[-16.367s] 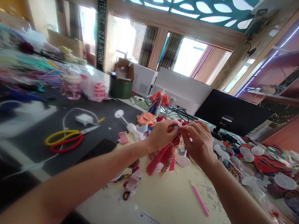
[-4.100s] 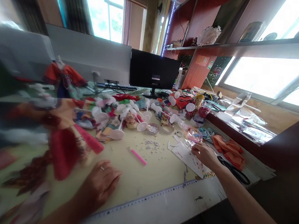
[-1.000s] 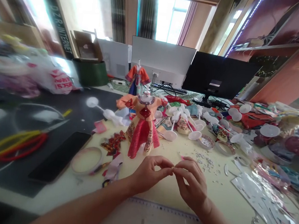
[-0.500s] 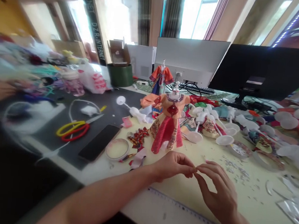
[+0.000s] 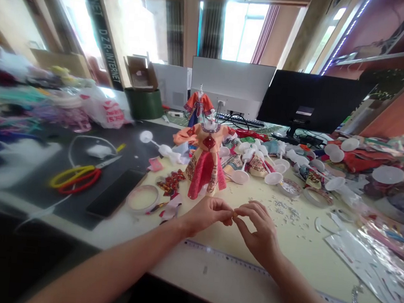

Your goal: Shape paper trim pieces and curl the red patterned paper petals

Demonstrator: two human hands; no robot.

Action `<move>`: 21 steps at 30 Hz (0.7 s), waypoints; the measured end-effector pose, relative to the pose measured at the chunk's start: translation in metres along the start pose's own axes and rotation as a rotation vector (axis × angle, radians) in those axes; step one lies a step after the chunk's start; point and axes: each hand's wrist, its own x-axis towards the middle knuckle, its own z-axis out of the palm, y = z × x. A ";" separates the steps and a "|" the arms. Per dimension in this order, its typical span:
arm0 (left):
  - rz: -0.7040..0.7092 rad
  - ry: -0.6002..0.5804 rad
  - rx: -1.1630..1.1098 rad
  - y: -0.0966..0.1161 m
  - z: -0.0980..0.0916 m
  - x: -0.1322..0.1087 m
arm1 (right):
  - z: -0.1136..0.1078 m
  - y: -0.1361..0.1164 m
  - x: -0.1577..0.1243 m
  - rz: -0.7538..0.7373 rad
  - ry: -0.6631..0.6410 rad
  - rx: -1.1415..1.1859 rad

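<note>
My left hand point(image 5: 207, 215) and my right hand point(image 5: 259, 228) meet fingertip to fingertip over the pale yellow mat point(image 5: 216, 235). Both are closed in a pinch around a tiny golden piece point(image 5: 234, 214), too small to name. Just behind them stands a doll-sized dress point(image 5: 210, 140) on a white stand, with a peach top and a red skirt with patterned panels. Patterned fabric scraps point(image 5: 171, 183) and a roll of clear tape point(image 5: 143, 199) lie left of my left hand. Small silvery bits point(image 5: 285, 209) are scattered beyond my right hand.
Scissors point(image 5: 75, 178) with yellow and red handles and a black phone point(image 5: 116, 193) lie at left. Several white doll stands point(image 5: 240, 176) are heaped behind at right. A second small robe point(image 5: 198, 105) stands before the monitors point(image 5: 232, 86). A ruler point(image 5: 228, 256) runs along the mat's front edge.
The camera has turned to the right, so the scene sits further left and more of the right side shows. Both hands keep their fingertips together on the tiny piece.
</note>
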 end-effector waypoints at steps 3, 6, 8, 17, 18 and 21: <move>0.005 0.023 0.042 0.002 -0.003 -0.012 | 0.003 -0.002 -0.002 0.018 -0.035 0.042; 0.051 0.117 0.164 0.007 -0.013 -0.029 | 0.007 0.000 -0.006 0.059 -0.113 0.029; 0.099 0.210 0.266 0.011 -0.025 -0.045 | 0.010 0.003 -0.011 0.102 -0.214 0.002; 0.362 0.717 1.076 0.019 -0.112 -0.121 | 0.018 0.014 -0.022 0.128 -0.398 -0.029; 0.385 0.718 1.144 0.017 -0.118 -0.125 | 0.019 0.014 -0.022 0.122 -0.403 -0.037; 0.385 0.684 1.280 0.008 -0.127 -0.131 | 0.018 0.016 -0.022 0.093 -0.402 -0.033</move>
